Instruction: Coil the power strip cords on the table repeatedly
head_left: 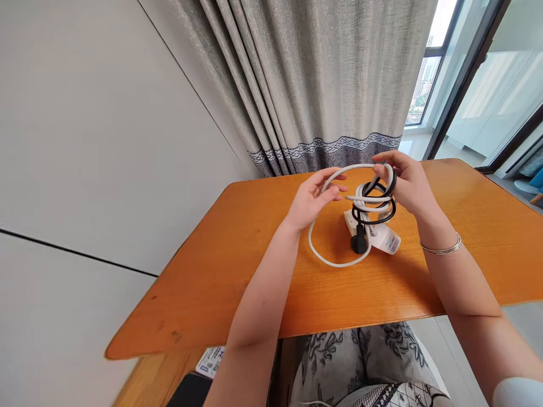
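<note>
A bundle of white cable [339,264] and black cable [395,210] is wound in loops above the wooden table. My right hand [396,175] pinches the top of the loops between thumb and fingers. A wide white loop runs out to the left, passing between the thumb and fingers of my left hand [316,196], which are apart around it. Below the loops hangs a black plug [358,242]. Behind it is a white block [351,222], partly hidden, and to its right a white piece with a printed label [387,238].
The orange-brown table [203,277] spans the view beneath my hands. A grey curtain [331,73] hangs behind it, beside a white wall panel [85,124]. My lap is below the front edge, with a dark object and printed card [210,362] at lower left.
</note>
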`<state>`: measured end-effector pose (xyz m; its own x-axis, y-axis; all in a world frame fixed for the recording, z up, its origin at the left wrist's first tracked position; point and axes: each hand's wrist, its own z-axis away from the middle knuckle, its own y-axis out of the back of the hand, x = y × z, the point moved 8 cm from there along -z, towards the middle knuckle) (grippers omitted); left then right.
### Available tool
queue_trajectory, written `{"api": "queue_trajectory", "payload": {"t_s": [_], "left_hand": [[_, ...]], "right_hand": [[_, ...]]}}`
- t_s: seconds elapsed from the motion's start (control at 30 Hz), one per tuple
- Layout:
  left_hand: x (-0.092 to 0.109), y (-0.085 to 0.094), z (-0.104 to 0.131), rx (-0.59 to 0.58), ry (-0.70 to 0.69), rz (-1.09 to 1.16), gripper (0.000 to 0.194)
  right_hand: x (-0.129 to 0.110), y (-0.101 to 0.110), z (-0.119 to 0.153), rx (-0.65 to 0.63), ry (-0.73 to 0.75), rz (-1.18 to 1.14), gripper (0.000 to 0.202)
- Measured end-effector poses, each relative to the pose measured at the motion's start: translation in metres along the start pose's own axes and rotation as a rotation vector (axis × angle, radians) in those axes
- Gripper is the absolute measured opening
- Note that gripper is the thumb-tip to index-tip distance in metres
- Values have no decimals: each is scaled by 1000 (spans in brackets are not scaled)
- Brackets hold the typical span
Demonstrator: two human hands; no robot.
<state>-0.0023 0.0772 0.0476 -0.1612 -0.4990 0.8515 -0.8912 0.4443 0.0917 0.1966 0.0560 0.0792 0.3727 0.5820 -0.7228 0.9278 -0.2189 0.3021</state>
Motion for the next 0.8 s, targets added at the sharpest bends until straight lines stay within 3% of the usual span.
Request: {"api": "queue_trajectory", "payload": {"t_s": [0.2,0.33,0.43,0.53,0.7,0.8], "left_hand": [[-42,-42,5,-274,153,211,98],[-55,-74,11,-331,188,245,121],[-52,-82,12,-323,145,214,139],[-49,-76,11,-315,126,257,140],[-62,-69,12,-365,302,367,121],[-60,-73,12,-358,302,383,118]], "right_hand": [[17,24,-6,214,68,-88,36],[17,24,-3,327,137,-147,33],[20,19,0,388,145,-210,35],[31,17,2,448,90,-314,36],[54,10,3,466,-79,-540,36],[60,5,6,503,-171,-652,39]]}}
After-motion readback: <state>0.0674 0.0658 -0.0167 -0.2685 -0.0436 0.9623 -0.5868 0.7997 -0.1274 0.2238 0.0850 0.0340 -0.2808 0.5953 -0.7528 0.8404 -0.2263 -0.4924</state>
